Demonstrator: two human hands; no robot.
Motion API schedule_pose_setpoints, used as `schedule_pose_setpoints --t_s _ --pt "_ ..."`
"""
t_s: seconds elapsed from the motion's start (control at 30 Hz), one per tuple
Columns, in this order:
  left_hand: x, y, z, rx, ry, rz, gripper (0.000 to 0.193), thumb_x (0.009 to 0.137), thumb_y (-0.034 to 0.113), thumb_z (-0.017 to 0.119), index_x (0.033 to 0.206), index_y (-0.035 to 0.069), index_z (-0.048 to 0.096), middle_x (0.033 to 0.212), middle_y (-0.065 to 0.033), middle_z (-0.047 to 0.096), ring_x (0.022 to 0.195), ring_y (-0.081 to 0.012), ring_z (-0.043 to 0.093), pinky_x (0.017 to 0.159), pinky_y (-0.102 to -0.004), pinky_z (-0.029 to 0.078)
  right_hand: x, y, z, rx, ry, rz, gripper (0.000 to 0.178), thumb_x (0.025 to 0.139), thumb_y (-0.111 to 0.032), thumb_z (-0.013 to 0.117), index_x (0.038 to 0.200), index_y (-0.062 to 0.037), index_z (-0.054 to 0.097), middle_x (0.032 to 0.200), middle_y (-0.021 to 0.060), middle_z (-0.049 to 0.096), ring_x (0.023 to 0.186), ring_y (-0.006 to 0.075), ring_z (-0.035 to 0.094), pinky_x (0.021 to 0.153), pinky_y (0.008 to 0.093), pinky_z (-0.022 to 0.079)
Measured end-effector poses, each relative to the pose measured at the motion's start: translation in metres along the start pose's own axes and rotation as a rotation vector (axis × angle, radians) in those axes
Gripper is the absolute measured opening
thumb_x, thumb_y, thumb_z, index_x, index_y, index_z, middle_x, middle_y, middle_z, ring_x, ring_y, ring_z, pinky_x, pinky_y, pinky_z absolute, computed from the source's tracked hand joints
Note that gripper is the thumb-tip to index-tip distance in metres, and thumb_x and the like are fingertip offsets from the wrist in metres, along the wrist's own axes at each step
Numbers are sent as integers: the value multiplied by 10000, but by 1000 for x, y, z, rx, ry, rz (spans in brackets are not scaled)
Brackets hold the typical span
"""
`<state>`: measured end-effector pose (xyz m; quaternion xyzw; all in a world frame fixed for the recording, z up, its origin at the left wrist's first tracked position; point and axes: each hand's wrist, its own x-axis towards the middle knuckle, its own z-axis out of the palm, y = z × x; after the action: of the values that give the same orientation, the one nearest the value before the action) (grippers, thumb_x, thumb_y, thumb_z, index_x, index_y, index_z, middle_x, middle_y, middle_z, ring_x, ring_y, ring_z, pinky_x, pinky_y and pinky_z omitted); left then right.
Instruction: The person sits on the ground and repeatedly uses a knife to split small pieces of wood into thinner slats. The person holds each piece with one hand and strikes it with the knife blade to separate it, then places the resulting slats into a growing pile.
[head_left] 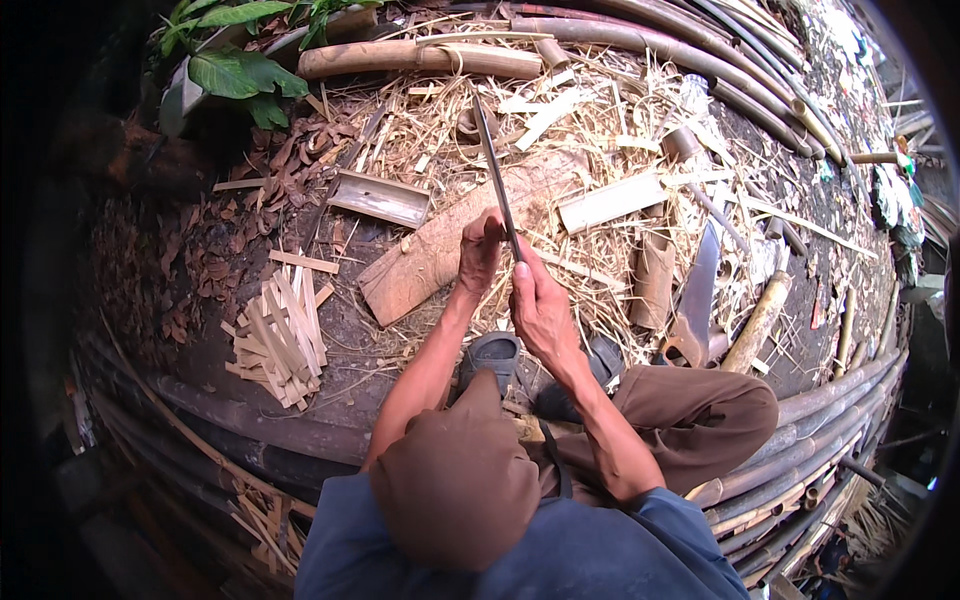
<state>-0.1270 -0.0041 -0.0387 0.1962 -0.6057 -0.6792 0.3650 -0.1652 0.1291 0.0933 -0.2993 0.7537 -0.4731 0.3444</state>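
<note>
Both hands were clamped on one thin bamboo strip [497, 185]: the left hand [480, 255] pinched it higher, the right hand [540, 310] gripped just below. Its long axis ran up and away from the person, over the shavings-covered ground [420, 130].

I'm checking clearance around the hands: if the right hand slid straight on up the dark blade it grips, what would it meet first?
The right hand points up the picture along the dark blade. It would most likely meet the left hand first, which sits just ahead against the blade. Depth is hard to judge.
</note>
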Motion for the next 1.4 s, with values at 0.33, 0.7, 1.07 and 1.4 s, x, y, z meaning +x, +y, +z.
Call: schedule_pose_setpoints --t_s 0.33,0.7,1.07,1.4 --pt "-2 -24 11 -71 85 66 553 986 558 397 795 57 535 683 21 457 651 -70 433 614 -264 399 12 25 6 98 14 -66 420 1028 -207 386 1443 -156 422 1409 181 489 1325 261 451 1090 334 355" --pt "-25 -15 -1 313 273 122 583 1038 452 241 1318 -11 460 1242 -176 521 1167 -276 525 1006 -378 401 7 29 5 47 -46 92 429 1014 -265 448 1412 -105 463 674 145 570 583 133 490 590 296 439" --pt "-54 15 -24 261 449 -18 506 1036 405 317 1196 -15 550 1093 -139 597 1000 -229 579 910 -354 455 -4 29 -4 -176 -113 113 527 1027 -333 383 1477 -62 332 652 142 545 630 207 545 639 361 449" --pt "-3 85 -8 400 -7 103 409 1031 324 401 1095 -22 609 994 -127 654 948 -207 627 860 -325 484 15 67 -4 -182 -130 4 496 1014 -361 425 1355 -5 482 1171 301 608 1132 399 591 939 409 455"
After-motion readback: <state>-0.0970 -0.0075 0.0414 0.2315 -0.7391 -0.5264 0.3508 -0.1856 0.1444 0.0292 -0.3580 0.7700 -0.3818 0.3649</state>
